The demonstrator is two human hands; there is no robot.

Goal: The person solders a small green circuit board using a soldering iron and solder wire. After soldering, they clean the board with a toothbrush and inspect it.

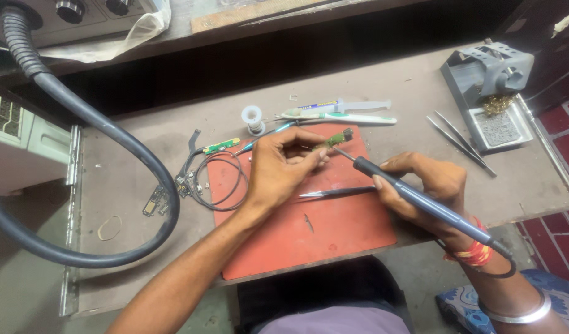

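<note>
My left hand (pixel 283 166) pinches a small green circuit board (pixel 339 137) above the red work mat (pixel 334 238). My right hand (pixel 426 185) grips a dark blue soldering iron (pixel 414 196) like a pen, and its metal tip touches the board's edge. A pair of silver tweezers (pixel 337 192) lies on the mat between the two hands, its rear end tucked under my right hand.
A thick grey hose (pixel 111 133) loops over the bench at left. Thin cables and small board parts (pixel 198 176) lie beside the mat. A solder spool (pixel 253 117), toothbrush (pixel 349 117) and syringe (pixel 352 105) sit behind it. Two tweezers (pixel 461 142) and an iron stand (pixel 491 86) are at right.
</note>
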